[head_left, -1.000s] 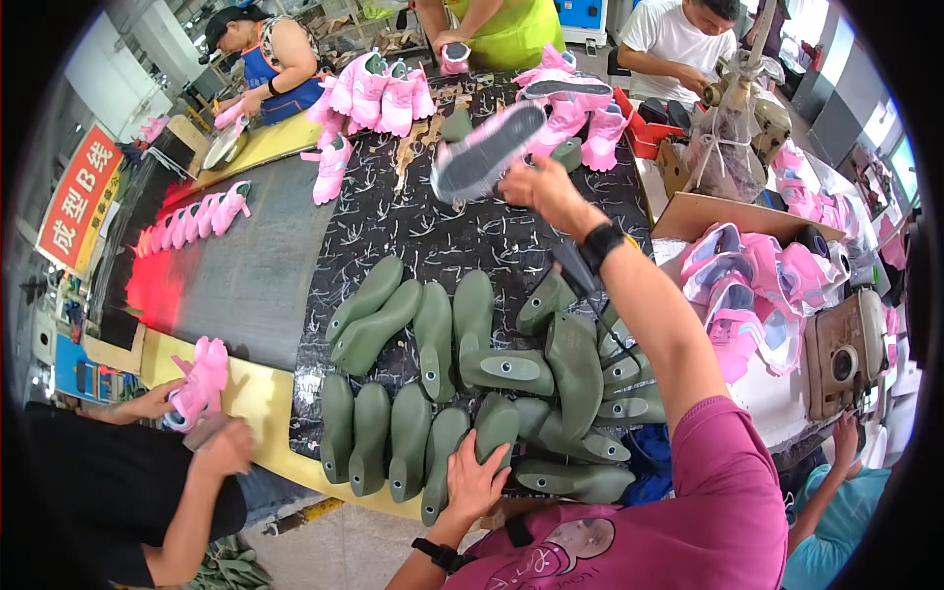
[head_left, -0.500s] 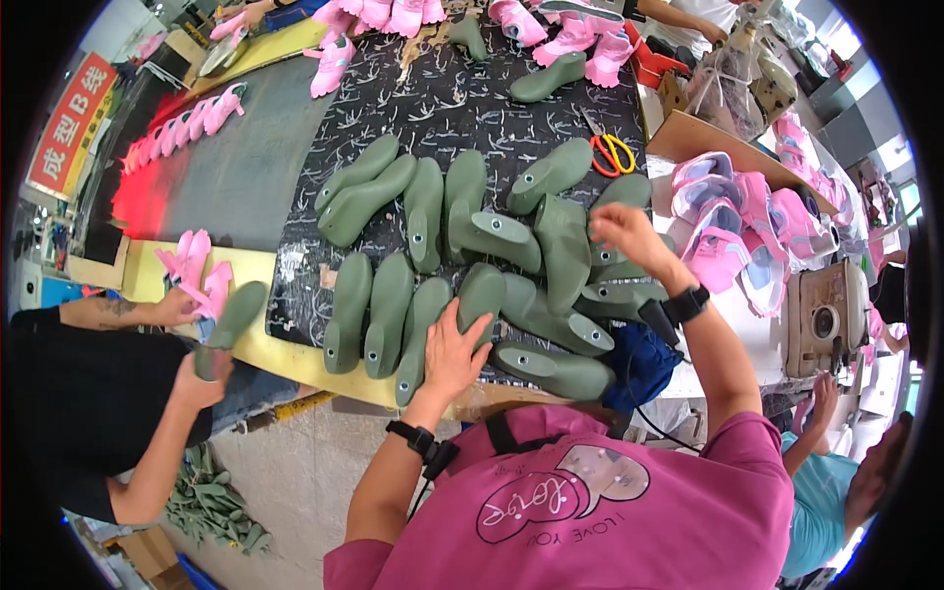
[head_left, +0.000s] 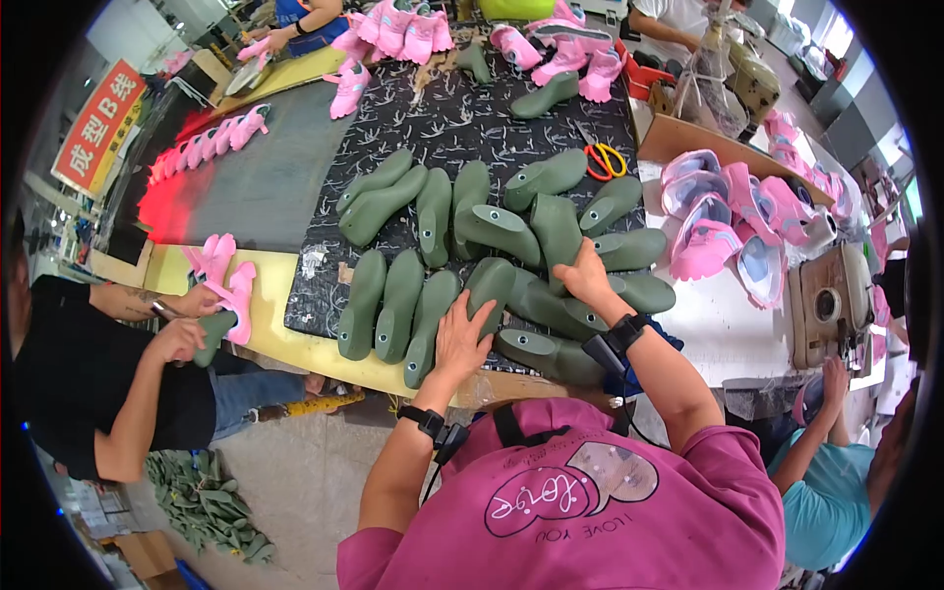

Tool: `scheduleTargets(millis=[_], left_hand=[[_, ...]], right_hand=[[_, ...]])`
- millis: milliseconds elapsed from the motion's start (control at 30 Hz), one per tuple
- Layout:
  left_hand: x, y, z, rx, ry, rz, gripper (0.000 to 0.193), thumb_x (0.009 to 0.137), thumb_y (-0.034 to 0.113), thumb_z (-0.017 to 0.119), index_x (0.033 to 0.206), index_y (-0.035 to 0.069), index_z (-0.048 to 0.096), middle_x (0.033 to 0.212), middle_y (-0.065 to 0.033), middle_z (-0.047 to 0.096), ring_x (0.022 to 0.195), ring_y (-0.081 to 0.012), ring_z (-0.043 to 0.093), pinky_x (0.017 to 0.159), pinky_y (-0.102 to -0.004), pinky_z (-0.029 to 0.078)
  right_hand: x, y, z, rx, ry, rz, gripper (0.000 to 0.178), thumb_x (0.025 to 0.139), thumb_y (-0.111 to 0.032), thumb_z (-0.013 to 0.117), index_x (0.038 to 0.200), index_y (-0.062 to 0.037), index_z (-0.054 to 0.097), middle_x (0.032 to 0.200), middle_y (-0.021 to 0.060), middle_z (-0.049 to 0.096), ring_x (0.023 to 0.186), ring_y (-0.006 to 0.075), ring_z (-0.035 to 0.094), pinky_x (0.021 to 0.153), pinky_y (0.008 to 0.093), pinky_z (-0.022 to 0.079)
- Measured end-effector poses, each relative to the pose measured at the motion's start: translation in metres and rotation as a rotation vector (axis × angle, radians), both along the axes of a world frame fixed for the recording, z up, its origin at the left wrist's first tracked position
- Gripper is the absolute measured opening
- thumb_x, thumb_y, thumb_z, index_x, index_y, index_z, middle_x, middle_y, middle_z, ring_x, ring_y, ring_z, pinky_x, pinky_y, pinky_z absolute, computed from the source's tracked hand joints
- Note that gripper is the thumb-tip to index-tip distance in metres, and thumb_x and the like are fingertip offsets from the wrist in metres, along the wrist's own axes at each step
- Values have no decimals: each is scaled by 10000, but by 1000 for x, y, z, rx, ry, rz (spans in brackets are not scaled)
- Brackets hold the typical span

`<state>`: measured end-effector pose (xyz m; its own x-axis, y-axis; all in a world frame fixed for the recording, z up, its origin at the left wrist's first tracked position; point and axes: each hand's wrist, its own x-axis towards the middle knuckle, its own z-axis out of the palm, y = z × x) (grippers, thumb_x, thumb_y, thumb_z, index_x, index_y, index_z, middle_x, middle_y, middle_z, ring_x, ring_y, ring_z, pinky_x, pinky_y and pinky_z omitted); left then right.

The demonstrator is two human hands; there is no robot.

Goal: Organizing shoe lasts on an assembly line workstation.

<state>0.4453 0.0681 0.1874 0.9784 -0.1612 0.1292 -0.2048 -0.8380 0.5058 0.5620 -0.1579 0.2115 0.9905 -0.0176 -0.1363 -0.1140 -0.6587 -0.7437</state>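
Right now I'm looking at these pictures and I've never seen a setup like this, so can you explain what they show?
There's no robot here, just a person using two bare hands. A wide camera on the person's head looks down, which is why straight edges bend. On the dark table lie many green foot shapes. The left hand rests on one with fingers spread; the right hand touches another, though how firm its grip is, I can't tell. Scissors lie beyond them, and pink shoes stand at the far end. At the left, another person in a black shirt has a green foot shape in one hand.
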Motion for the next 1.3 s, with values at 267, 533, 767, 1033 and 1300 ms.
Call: scheduleTargets(millis=[267,533,767,1033,1300], left_hand=[[-12,19,-15,-364,19,81,585,768,132,652,1305,86,424,1288,-217,419,1180,-371,430,992,-409,342],[-22,29,46,-948,29,89,764,709,238,734,1330,0,358,1294,-179,439,1199,-267,440,986,-380,357],[-47,23,55,-413,-8,-86,554,667,229,762,1132,12,555,1133,-190,565,1032,-325,561,876,-381,451],[-33,42,68,-198,-223,362,494,678,215,771,1052,-47,580,933,-224,633,853,-367,621,758,-400,484],[23,79,29,-128,49,607,377,813,246,634,1047,-42,567,1021,-231,600,943,-404,573,800,-444,443]], right_hand=[[-13,-49,65,898,311,161,540,708,-17,594,1221,72,453,1104,130,566,973,193,569,845,293,461],[-42,-64,85,809,472,399,651,620,-132,638,1227,49,487,1125,112,582,1015,191,564,886,286,441],[-29,6,68,660,548,849,484,702,-158,582,1156,6,565,1067,79,603,978,167,524,864,272,399],[23,69,81,910,473,664,326,886,-221,530,1120,4,561,1035,102,610,852,173,593,799,293,482],[3,4,72,707,206,368,282,887,-187,530,1052,41,555,882,104,641,781,156,626,680,272,483]])
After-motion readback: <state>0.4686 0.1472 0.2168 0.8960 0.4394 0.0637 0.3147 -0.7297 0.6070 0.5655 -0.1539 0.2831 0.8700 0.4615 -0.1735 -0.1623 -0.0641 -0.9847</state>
